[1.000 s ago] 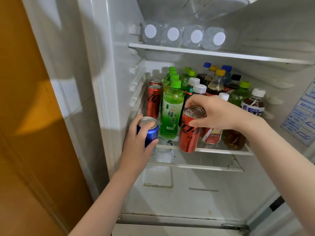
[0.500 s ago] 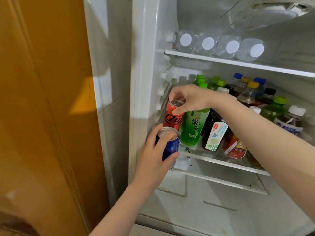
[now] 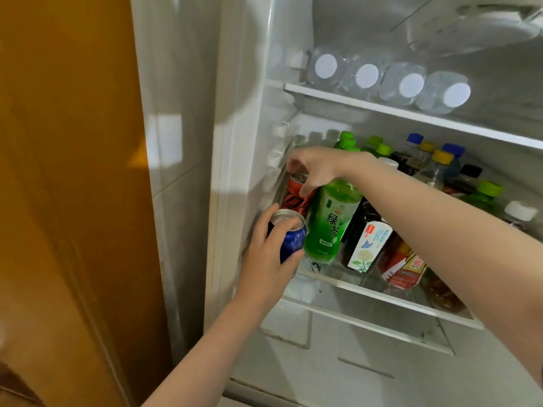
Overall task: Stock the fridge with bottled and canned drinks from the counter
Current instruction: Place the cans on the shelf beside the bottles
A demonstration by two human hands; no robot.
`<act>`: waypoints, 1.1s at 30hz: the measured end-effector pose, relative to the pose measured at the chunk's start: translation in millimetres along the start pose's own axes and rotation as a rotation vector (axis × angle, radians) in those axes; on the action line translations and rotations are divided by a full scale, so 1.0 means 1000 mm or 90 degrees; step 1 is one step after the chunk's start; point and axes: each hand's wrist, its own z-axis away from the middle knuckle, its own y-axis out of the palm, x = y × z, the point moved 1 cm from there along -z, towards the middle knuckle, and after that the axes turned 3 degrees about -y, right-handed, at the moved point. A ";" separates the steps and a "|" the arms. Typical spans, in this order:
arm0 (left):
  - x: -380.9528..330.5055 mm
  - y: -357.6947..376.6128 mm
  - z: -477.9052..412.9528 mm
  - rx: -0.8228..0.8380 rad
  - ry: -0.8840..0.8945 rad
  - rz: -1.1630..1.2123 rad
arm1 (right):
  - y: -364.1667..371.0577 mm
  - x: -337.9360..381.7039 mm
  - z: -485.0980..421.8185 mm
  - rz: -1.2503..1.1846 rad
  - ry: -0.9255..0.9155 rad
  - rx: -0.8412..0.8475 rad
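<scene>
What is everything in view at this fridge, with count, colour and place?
water bottles: four, clear with white caps, lying on upper shelf
green tea bottle: one, green, front of middle shelf
other bottles: several, mixed caps, middle shelf
red can: one, red, middle shelf's left end
blue can: one, blue, middle shelf's front left
wooden panel: one, orange-brown, far left
left hand: grips blue can
right hand: fingers hold red can's top

Four white-capped water bottles [image 3: 364, 76] lie above the green tea bottle [image 3: 332, 221]. Just left of it, two cans: one red can [image 3: 293, 198], one blue can [image 3: 293, 241]. Behind it, two blue caps [image 3: 414, 138], two yellow caps [image 3: 442, 156], one black cap [image 3: 471, 170].
</scene>
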 end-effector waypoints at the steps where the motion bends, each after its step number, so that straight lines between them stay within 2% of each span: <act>1: 0.001 0.002 -0.004 0.002 -0.003 0.000 | -0.001 0.000 -0.003 0.018 -0.003 0.007; 13: 0.010 0.014 -0.030 0.034 -0.016 -0.053 | -0.018 -0.007 -0.027 0.111 0.013 0.113; 26: 0.012 0.022 -0.034 0.043 -0.009 -0.133 | -0.018 -0.011 -0.038 0.230 -0.021 0.114; 30: 0.011 0.020 -0.034 0.039 -0.007 -0.122 | -0.018 -0.016 -0.036 0.206 -0.008 0.097; 33: 0.010 0.019 -0.034 0.039 -0.003 -0.112 | -0.026 -0.025 -0.032 0.124 0.021 0.086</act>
